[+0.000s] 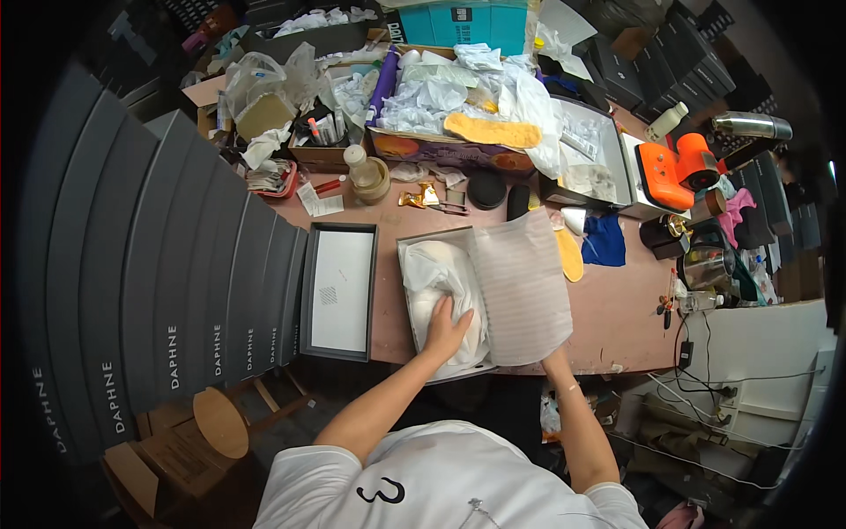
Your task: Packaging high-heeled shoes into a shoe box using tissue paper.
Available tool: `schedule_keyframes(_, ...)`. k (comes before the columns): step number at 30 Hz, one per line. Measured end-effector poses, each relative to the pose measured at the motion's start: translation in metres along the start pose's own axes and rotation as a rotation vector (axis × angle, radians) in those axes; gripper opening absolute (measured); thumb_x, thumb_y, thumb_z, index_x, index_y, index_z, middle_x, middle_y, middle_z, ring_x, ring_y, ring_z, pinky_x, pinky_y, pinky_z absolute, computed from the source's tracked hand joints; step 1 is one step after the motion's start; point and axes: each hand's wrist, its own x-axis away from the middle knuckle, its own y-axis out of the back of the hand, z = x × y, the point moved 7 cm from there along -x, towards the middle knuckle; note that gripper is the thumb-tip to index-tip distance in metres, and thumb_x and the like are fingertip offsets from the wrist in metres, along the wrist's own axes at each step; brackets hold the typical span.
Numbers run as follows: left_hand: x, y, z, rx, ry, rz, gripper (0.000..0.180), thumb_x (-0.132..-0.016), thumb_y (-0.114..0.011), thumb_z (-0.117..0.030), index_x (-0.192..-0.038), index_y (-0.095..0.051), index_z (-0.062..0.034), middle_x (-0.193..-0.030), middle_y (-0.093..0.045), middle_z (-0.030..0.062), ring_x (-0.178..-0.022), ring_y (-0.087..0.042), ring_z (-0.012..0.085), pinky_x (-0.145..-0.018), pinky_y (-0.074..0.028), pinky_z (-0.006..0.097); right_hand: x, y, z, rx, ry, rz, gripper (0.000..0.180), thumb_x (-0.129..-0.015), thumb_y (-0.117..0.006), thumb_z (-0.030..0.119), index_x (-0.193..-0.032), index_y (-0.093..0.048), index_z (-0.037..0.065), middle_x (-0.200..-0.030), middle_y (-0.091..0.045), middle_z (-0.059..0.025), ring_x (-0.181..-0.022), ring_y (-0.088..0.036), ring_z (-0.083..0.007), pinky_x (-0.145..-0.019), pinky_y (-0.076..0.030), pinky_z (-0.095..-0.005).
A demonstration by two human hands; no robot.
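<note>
A grey shoebox (408, 304) lies at the table's front edge, its lid off. Crumpled white tissue (441, 264) covers pale bulky contents inside it. My left hand (448, 328) rests on this wrapping with its fingers stretched out. Over the right side of the box spreads a translucent white foam sheet (524, 291), its far corner raised. My right hand (554, 360) reaches under the near right corner of the sheet, and its fingers are hidden there. Left of the box, a dark grey box lid (342, 351) lies with its white inside up.
Tall stacked grey shoeboxes (198, 238) crowd the left. Behind stand a jar (368, 179), a black round tin (486, 189) and a carton full of crumpled paper (423, 145). At right are yellow insoles (568, 256), a blue cloth (604, 241), an orange device (665, 176) and hanging cables (705, 353).
</note>
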Motion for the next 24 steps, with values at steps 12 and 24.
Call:
schedule_keyframes(12,0.03,0.187,0.047,-0.551,-0.186,-0.11,0.029,-0.087,-0.06,-0.017,-0.104,-0.054,0.006,-0.087,-0.061,0.026,-0.082,-0.057,0.0442,-0.072,-0.046,0.043,0.003,-0.174,0.168,1.034,0.731,0.176,0.087,-0.076,-0.067,0.051,-0.142,-0.033,0.006,-0.145,-0.032,-0.0204,-0.137,-0.027,-0.0352,-0.11,-0.02,-0.0558)
schedule_keyframes(24,0.077,0.106,-0.089,-0.046,-0.283,0.287,0.056,-0.094,-0.056,-0.032,-0.133,-0.039,0.0053,-0.135,-0.043,0.0201,-0.128,-0.041,0.0317,-0.107,-0.031,0.038,0.021,-0.05,0.156,-0.244,0.169,0.031,0.064,-0.091,-0.054,0.044,-0.131,-0.044,-0.005,-0.123,-0.055,-0.0247,-0.115,-0.055,-0.0316,-0.098,-0.04,-0.0395)
